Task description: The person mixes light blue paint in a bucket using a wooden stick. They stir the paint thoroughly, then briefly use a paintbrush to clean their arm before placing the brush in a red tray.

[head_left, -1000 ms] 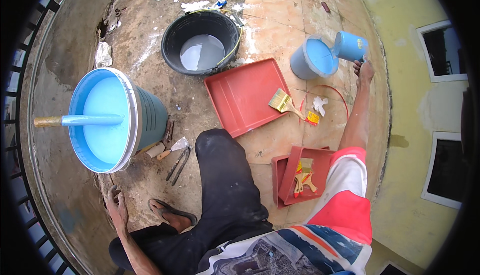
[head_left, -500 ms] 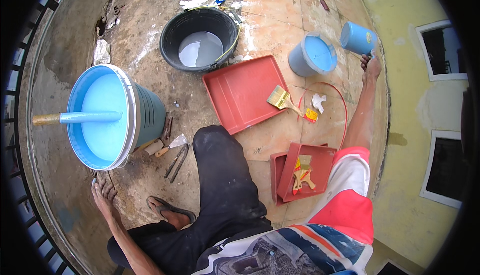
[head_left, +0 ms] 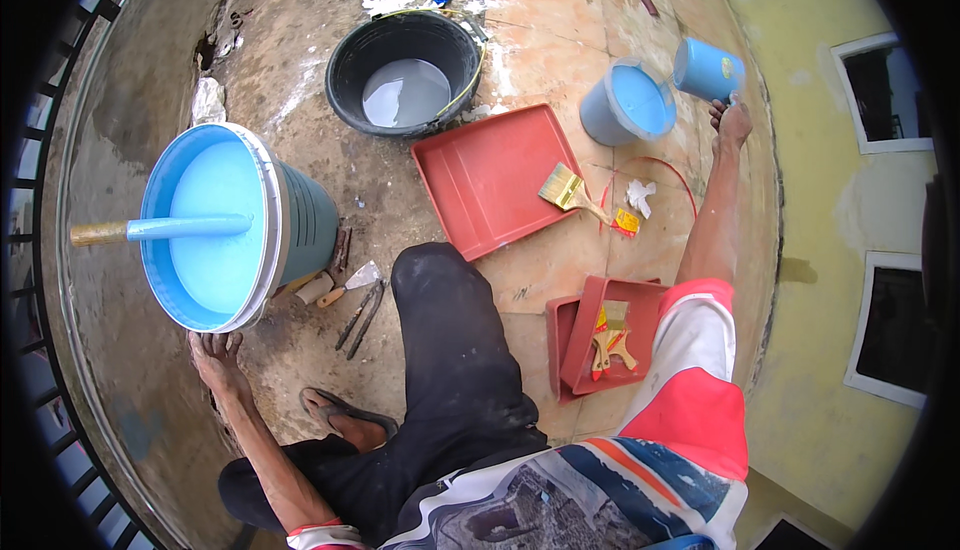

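My left hand is at the near rim of a large paint bucket, its fingers bent against the rim. Light blue paint fills the bucket, and a paint-coated stick with a bare wooden end lies across it. Out at the far right, my right hand grips a blue cylindrical container by its lower end and holds it tilted on its side. Just left of it stands a smaller bucket with blue paint inside. The inside of the held container is hidden.
A black tub of greyish liquid stands at the far middle. Before it lies a red paint tray with a wide brush on its edge. Stacked red trays hold smaller brushes. A scraper lies by my foot; a yellow wall runs along the right.
My left hand has moved up from below the large bucket to its rim. My right hand and the blue container have shifted slightly left. The view has shifted a little.
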Tool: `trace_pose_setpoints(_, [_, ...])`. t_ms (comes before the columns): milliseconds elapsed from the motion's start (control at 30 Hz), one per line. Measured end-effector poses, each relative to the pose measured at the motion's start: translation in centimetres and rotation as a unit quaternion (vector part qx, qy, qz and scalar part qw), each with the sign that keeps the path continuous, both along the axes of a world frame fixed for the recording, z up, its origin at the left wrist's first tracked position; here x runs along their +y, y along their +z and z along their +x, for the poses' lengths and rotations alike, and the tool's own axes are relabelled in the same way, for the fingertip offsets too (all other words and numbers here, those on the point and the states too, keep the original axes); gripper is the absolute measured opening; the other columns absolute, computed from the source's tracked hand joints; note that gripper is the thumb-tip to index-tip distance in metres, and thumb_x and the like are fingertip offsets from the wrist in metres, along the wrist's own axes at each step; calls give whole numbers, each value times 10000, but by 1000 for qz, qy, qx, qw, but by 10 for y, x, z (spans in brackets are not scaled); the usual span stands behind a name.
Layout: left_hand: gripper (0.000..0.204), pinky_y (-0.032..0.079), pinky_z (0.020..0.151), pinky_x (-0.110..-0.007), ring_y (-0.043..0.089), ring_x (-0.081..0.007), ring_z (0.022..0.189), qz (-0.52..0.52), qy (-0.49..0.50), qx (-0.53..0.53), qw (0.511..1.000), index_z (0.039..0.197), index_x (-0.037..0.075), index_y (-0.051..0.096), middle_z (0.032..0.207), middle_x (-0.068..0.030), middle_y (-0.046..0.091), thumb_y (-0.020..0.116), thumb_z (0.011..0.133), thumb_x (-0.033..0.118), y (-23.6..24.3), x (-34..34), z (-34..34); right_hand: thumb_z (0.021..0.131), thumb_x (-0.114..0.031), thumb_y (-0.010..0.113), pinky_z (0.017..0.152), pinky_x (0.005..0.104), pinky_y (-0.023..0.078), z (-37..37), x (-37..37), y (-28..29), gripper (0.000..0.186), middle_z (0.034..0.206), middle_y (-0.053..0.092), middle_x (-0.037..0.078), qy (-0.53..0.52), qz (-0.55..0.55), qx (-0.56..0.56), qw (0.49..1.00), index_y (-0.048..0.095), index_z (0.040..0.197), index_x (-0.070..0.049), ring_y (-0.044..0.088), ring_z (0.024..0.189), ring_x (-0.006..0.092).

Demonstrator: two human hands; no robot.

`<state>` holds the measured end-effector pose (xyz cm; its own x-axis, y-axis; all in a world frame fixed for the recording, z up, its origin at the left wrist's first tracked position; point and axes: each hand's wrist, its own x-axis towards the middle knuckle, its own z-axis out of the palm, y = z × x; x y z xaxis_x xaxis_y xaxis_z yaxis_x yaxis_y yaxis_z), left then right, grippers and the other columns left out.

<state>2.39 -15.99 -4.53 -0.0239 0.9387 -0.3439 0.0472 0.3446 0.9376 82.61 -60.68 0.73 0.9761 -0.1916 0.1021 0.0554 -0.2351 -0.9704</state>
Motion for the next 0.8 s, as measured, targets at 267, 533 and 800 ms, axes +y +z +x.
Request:
trace_pose_setpoints(267, [683,466,1011,-490,554,-298,1277,16,12,6,1000,1513,59,389,1459,-120,511,506,1025,521,11,-5,16,1024,-280,577,489,260,448,-23,21,-20,341,778,685,94,-16,-17,8,1000,645,1064,51,625,577,136])
trace_pose_setpoints(533, [676,492,1001,-484,554,-305,1277,17,39,8,999,1534,57,364,1459,-120,499,558,1021,451,5,-5,19,1022,-278,578,588,305,516,-35,34,-48,359,805,713,118,-25,-42,19,999,648,1149,50,659,614,152])
trace_pose_setpoints(800, [704,456,1058,-504,481,-376,1358,31,15,23,999,1546,14,327,1538,-184,398,515,1037,464,10,-9,18,1019,-293,575,618,311,534,-37,40,-59,390,795,720,141,-31,-66,27,997,632,1170,62,665,604,170])
